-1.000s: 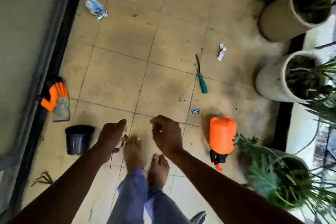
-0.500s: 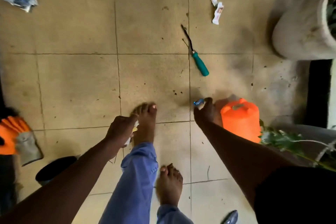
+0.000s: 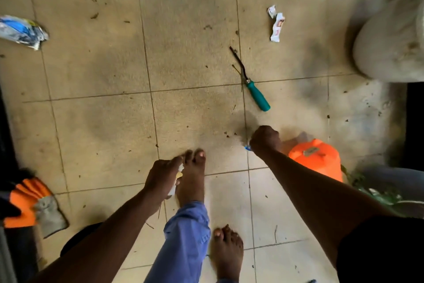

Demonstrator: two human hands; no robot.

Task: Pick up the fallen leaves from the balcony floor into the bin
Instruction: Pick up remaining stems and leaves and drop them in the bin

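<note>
My left hand is closed around a small bunch of pale scraps and a yellowish leaf, held just left of my bare foot. My right hand is down at the tiled floor beside the orange container, fingers closed on a small blue scrap that peeks out at its left edge. The black bin shows only as a dark rim at the lower left, mostly hidden behind my left forearm. Small dark leaf bits dot the tiles.
A green-handled tool lies ahead of my right hand. A crumpled white wrapper and a blue-white wrapper lie farther off. An orange container, concrete planter, orange-grey gloves and a leafy plant ring the floor.
I have bent lower and stepped forward. My right hand went right to the blue scrap by the orange container and closed over it. My left hand kept its bunch.
</note>
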